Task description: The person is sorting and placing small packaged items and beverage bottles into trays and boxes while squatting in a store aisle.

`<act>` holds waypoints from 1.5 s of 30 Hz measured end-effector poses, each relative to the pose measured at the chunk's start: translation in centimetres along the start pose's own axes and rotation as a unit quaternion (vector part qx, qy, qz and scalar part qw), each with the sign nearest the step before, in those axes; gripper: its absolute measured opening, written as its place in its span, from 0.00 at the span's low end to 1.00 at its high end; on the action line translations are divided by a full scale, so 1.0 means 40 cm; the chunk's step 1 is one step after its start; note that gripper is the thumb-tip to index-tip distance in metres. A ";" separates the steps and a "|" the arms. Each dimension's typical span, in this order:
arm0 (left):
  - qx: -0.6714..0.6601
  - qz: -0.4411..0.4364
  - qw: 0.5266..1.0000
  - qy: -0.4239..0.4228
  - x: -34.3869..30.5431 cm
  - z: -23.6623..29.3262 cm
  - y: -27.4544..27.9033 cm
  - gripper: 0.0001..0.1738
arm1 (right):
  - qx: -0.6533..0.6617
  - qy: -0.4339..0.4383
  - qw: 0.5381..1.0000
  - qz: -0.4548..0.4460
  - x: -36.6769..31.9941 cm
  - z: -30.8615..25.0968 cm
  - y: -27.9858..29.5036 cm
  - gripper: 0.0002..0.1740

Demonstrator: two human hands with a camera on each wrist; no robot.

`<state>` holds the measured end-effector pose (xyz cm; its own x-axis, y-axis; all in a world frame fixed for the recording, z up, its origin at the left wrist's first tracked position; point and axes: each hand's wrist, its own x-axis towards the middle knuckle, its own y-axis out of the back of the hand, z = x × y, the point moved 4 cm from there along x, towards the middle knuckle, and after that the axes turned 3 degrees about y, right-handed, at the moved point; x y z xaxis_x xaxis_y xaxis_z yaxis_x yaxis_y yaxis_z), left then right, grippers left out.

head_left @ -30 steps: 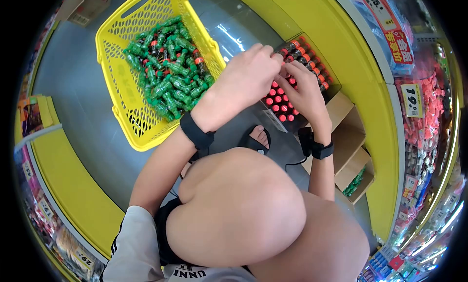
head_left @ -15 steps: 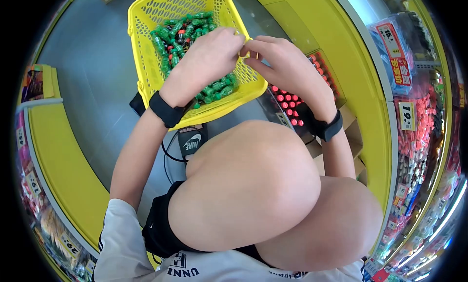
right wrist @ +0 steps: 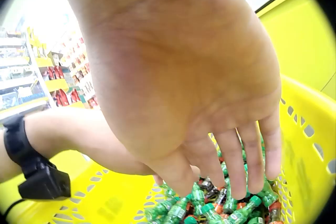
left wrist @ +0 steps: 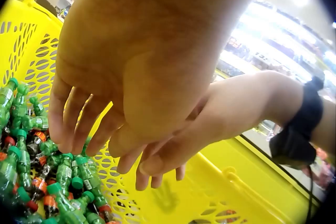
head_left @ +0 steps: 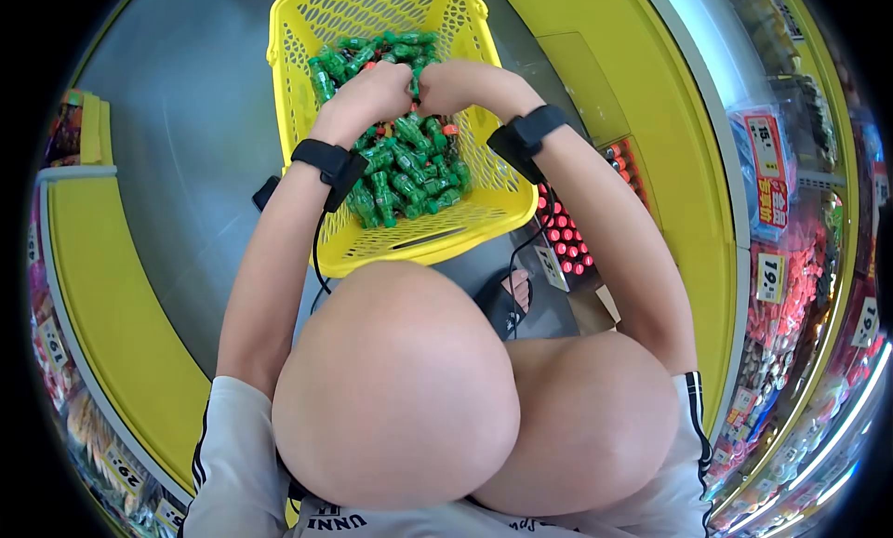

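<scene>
Both hands are over a yellow basket (head_left: pixel 516 196) of small green-capped bottles (head_left: pixel 402 177), some red- and orange-capped ones among them. In the head view my left hand (head_left: pixel 379 92) is beside my right hand (head_left: pixel 456 84), above the far half of the pile. The left wrist view shows the left hand (left wrist: pixel 131 77) with its fingers extended downward near the green bottles (left wrist: pixel 64 174), nothing visible in its grasp. In the right wrist view the right hand (right wrist: pixel 189 87) has long, slightly spread fingers pointing down over the bottles (right wrist: pixel 176 211), also holding nothing visible.
Right of the basket, red-capped bottles (head_left: pixel 569 240) fill a box by the yellow shelf base (head_left: pixel 665 157). A cardboard box (head_left: pixel 595 307) lies nearer. Shelves of packaged goods (head_left: pixel 786 287) line the right side; a foot (head_left: pixel 517 290) is below the basket.
Both hands have moved from over the red-capped bottles to inside the basket area. Their fingers, close together over the basket rim half a second ago, now point down. The basket sits more centrally in view.
</scene>
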<state>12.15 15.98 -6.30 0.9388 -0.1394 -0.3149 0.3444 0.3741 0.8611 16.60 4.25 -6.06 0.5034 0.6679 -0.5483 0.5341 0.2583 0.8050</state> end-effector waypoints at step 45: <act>-0.021 -0.218 0.946 0.239 0.104 -0.127 -0.268 0.48 | -0.135 -0.002 0.985 0.111 0.322 -0.004 -0.213 0.14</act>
<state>12.36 16.03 -18.87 0.5973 0.1376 -0.7901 0.6902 0.4135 0.5938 18.43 10.76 -19.95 0.5905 0.7258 -0.3528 0.2107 0.2833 0.9356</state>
